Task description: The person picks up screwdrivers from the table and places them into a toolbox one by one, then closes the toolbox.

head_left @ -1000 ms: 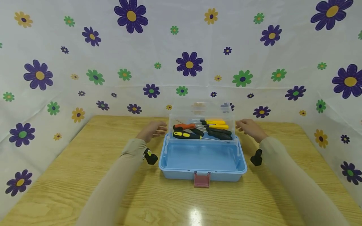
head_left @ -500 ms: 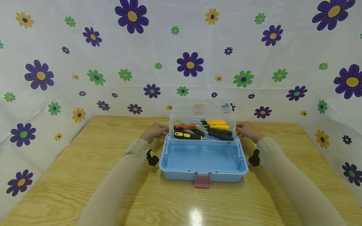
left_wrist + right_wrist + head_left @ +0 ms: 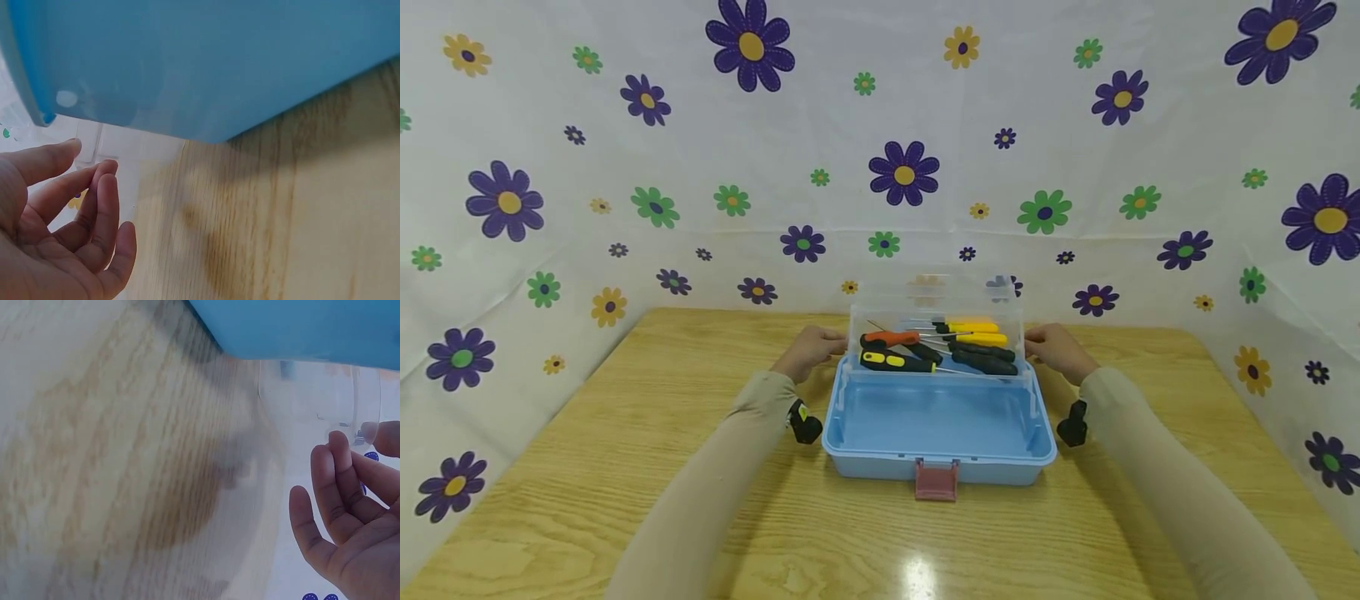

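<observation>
A light-blue toolbox (image 3: 936,417) stands with its clear lid (image 3: 940,292) raised behind it. Its clear upper tray (image 3: 856,321) carries several screwdrivers, among them a red-and-black screwdriver (image 3: 891,337), a yellow-handled screwdriver (image 3: 981,339) and a black-and-yellow screwdriver (image 3: 895,360). My left hand (image 3: 808,350) is at the back left corner, thumb and fingers around the lid's edge. On the opposite side my right hand (image 3: 1058,348) pinches the lid in the same way; its thumb shows against clear plastic in the right wrist view. The exact contact of the left fingertips is partly hidden.
The toolbox stands on a wooden table (image 3: 662,433), its pink latch (image 3: 936,481) hanging at the front. Close behind the table's back edge hangs a white flowered cloth (image 3: 730,150), which also covers both sides.
Both hands have moved inward from beside the toolbox to the lid's sides and now hold it there. The toolbox and screwdrivers have stayed in place.
</observation>
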A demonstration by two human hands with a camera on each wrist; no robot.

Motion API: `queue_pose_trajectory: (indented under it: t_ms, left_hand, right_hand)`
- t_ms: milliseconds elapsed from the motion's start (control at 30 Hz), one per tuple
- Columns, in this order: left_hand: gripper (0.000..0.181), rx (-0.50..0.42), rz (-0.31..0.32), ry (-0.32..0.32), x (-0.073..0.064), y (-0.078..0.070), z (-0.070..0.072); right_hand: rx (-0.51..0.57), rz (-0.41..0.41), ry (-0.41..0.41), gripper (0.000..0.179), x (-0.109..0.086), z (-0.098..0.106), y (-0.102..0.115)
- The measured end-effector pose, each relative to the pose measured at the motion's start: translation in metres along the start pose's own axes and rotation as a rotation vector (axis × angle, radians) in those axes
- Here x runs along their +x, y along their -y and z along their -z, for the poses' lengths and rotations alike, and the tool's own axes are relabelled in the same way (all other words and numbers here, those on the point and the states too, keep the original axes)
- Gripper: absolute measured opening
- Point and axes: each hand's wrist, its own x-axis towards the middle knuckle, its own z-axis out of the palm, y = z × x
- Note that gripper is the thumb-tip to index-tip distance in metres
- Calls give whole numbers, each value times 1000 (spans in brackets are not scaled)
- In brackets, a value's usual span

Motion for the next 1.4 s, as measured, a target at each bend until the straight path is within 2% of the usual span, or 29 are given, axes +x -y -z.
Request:
queue_pose_trajectory:
  t_ms: [567, 1167, 1400]
  left_hand:
    - [32, 32, -18, -31, -2, 5, -1]
    - [34, -51, 16, -71, 0, 6, -3]
    - [34, -53, 1, -92, 0, 7, -4]
  right_hand:
    - [-16, 5, -34, 36, -3, -3, -3]
    - [40, -19, -91, 39, -4, -6, -1]
    - [55, -28, -126, 40, -4, -6, -1]
